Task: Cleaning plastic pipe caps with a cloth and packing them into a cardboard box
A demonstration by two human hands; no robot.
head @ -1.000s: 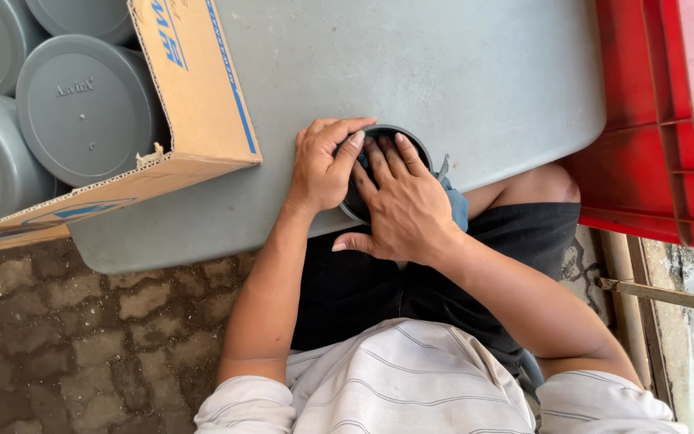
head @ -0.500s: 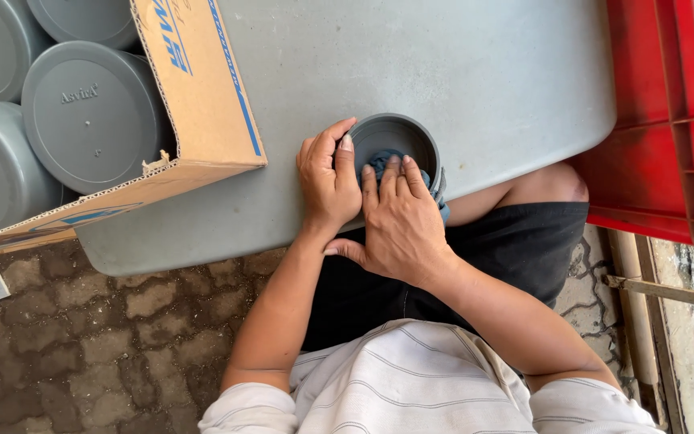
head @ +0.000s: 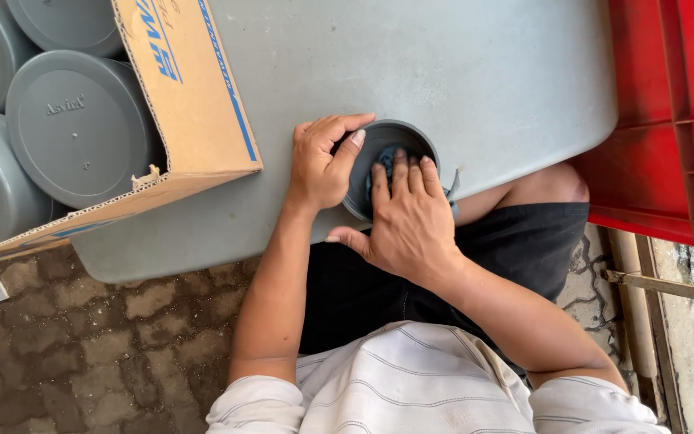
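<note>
- While the round grey plastic bowl (head: 395,141) rests at frame centre on the smooth grey table (head: 483,72), the left hand (head: 323,165) grips its rim.
- Right hand (head: 407,221): fingers flat, pressing a blue cloth (head: 385,157) inside the bowl.
- Upper left: cardboard box (head: 194,96), round grey lids (head: 74,124).
- Right edge: red plastic crate (head: 668,120).

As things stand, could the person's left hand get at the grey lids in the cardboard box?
Probably yes. The left hand rests on the rim of the small grey bowl, and the lids lie in the open box beside it; only the box flap stands between.
</note>
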